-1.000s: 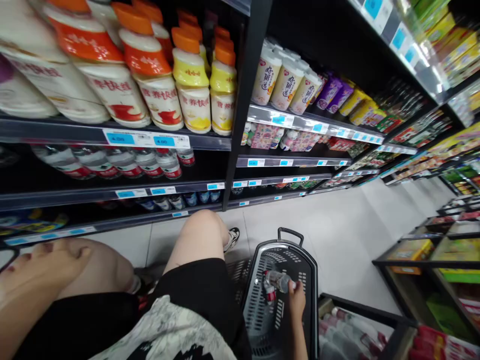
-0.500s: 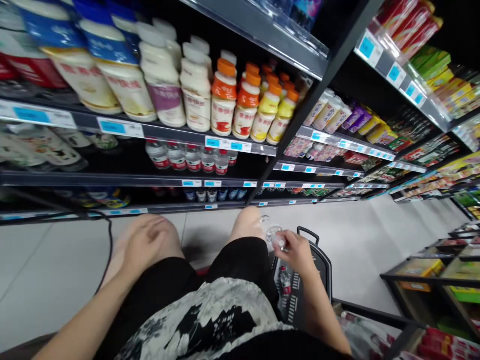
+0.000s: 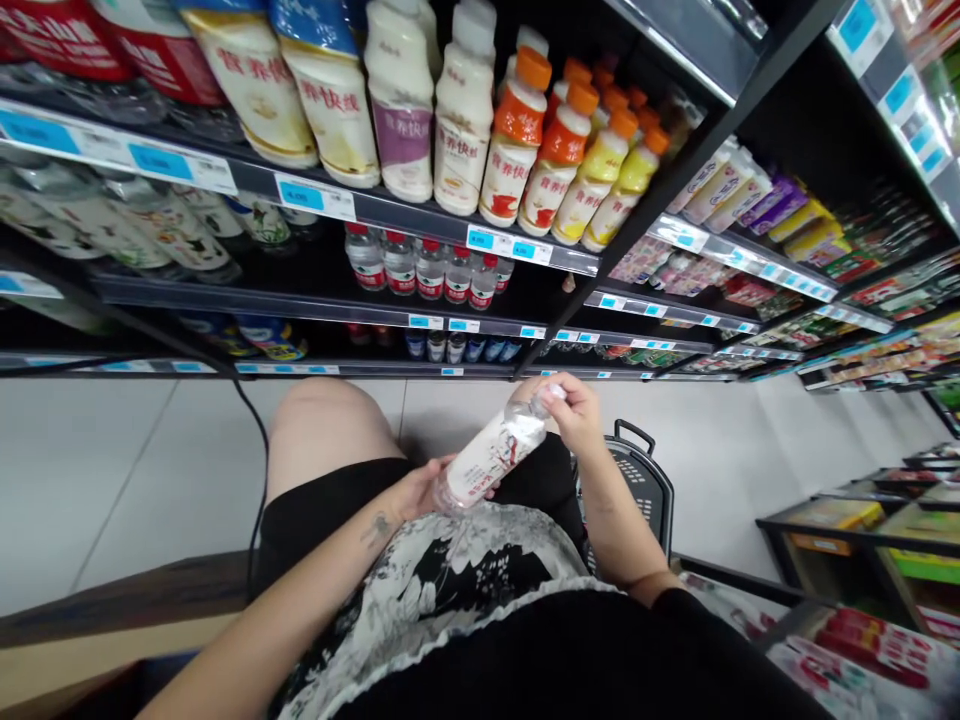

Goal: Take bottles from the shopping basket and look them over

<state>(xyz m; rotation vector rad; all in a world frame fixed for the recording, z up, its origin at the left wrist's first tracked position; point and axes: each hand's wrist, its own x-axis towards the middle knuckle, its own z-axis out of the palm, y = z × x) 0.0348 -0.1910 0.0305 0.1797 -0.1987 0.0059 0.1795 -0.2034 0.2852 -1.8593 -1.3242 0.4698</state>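
Observation:
A clear plastic bottle [image 3: 491, 455] with a white illustrated label lies tilted above my lap, its capped neck up and to the right. My right hand [image 3: 576, 412] pinches the white cap end. Around the lower end my left hand [image 3: 420, 490] is wrapped, with some fingers hidden under the bottle. By my right leg stands a black shopping basket [image 3: 660, 490], partly covered by my right arm.
Ahead, a dark shelf [image 3: 300, 300] bears several milk drink bottles [image 3: 457, 130] and small red-capped water bottles [image 3: 431, 272]. A black cable [image 3: 262, 450] hangs at the left. Low display racks [image 3: 832, 550] stand at the right, beyond grey floor tiles [image 3: 720, 440].
The bottle has come up from beside the basket to above my lap, its cap end still in my right hand. My left hand has left my knee and taken the bottle's lower end.

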